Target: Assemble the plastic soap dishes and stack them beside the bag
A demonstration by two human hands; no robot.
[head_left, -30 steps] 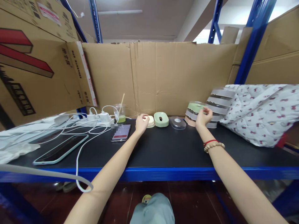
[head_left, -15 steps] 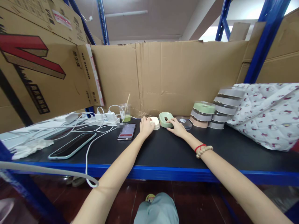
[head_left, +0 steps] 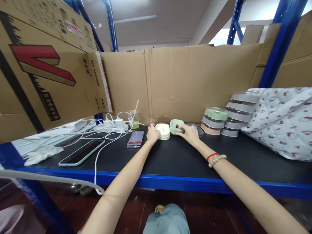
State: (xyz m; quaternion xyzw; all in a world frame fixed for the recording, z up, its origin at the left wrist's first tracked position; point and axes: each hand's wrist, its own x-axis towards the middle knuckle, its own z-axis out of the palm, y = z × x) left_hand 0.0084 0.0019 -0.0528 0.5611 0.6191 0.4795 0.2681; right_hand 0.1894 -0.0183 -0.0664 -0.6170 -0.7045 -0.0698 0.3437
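My left hand (head_left: 153,134) is closed on the left side of a cream, rounded-square box (head_left: 163,131) with a ridge on top. Beside it lies a light green, rounded-square dish (head_left: 175,124) with a dark opening in its middle. The right side of that dish is pinched between the thumb and fingers of my right hand (head_left: 190,134). Both pieces rest on the black shelf top (head_left: 168,159), close together. A clear plastic lid (head_left: 199,131) lies partly behind my right hand.
Stacked containers (head_left: 214,122) and a patterned quilted cloth (head_left: 282,126) stand at right. On the left are two phones (head_left: 135,139), a power strip with white cables (head_left: 117,125) and a clear cup (head_left: 134,120) holding a stick. Cardboard (head_left: 195,78) walls the back.
My left hand has slid toward the cream box's left side, uncovering more of its top. My right hand's fingers have shifted from the green dish's opening to its right edge. The view moved slightly.
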